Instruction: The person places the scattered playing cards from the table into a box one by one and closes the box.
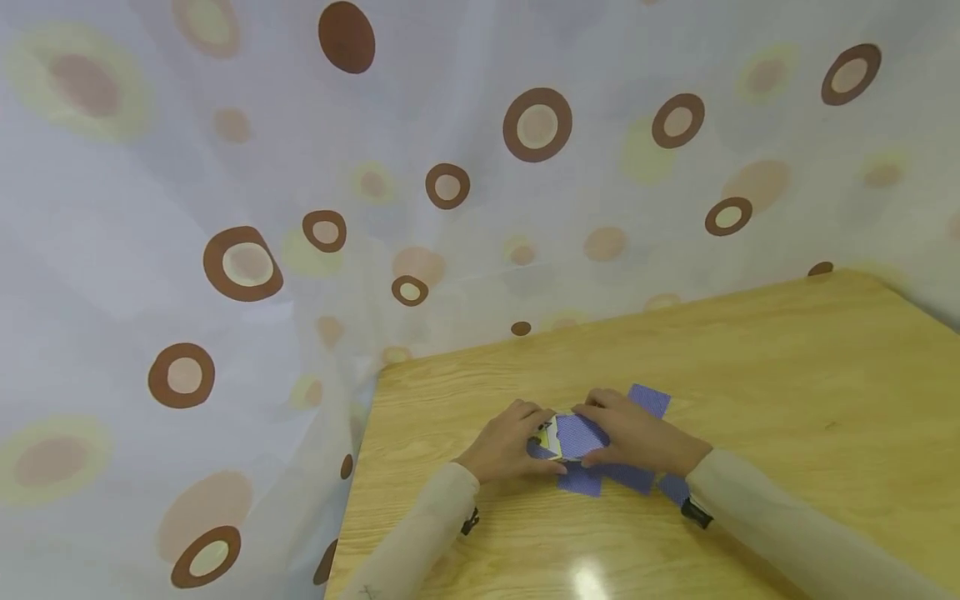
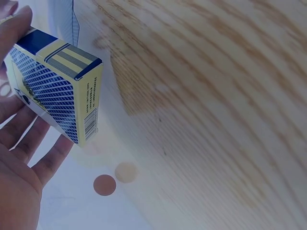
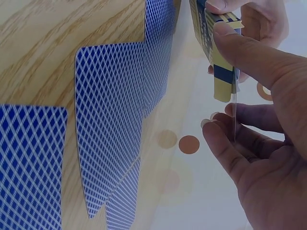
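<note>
A card box [image 2: 50, 88] with a blue lattice print, cream sides and a barcode is gripped by my left hand [image 1: 510, 442], thumb on one edge and fingers on the other. Its flap [image 3: 222, 88] stands folded out in the right wrist view. My right hand [image 1: 637, 433] pinches a blue-backed playing card [image 1: 582, 436] at the box's open end, the thumb right at the box. That card appears edge-on in the right wrist view. Several more blue-backed playing cards [image 3: 110, 110] lie face down on the table beneath and beside my right hand.
The wooden table [image 1: 787, 400] carries the loose cards, one card [image 1: 651, 400] lying beyond my right hand. A white curtain-like sheet [image 1: 465, 100] with brown and yellow circles hangs along the table's back and left edges.
</note>
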Tool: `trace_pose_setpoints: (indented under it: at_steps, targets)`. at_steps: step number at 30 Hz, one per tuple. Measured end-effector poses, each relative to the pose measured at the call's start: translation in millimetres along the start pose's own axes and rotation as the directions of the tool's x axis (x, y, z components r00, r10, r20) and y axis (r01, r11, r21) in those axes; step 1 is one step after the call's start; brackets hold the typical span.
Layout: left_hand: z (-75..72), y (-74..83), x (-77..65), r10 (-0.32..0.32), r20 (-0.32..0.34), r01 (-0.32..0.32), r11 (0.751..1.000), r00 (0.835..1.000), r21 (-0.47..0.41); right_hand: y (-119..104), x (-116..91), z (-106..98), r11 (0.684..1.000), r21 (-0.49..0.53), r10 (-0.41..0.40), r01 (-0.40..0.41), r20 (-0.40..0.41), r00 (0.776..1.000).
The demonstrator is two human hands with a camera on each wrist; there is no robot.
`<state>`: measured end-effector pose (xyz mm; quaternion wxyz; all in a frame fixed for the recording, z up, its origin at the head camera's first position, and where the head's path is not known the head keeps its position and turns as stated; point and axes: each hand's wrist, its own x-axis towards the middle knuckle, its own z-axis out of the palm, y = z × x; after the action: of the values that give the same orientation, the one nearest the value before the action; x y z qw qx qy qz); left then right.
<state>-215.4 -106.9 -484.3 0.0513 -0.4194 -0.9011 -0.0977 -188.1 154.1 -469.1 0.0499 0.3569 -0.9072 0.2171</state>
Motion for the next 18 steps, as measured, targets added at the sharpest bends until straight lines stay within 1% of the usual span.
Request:
trace_pose_setpoints:
  at_steps: [2,6,14,18]
  targets:
    - [-0.1,-0.5,-0.7,-0.01,0.012,0.01,1.0,1.0,0.004,-1.4,1.2,1.3,1.0,0.006,0.002,-0.002,0.007,1.0]
    - [0.5,-0.6,0.1,-0.008,0.023,0.008,1.0,1.0,0.006,-1.7,2.1,2.9,1.0,0.02,0.009,-0.009,0.016,1.0]
    - [0.7,-2.4,1.9,0.007,-0.008,-0.007,1.0,1.0,0.008,-2.1,6.4,1.0,1.0,0.022,0.015,-0.016,0.049,0.999]
    - [0.3,-2.0,1.4,0.005,-0.002,-0.005,1.0,1.0,0.01,-4.4,7.4,0.6,1.0,0.015,0.026,-0.027,0.065,0.998]
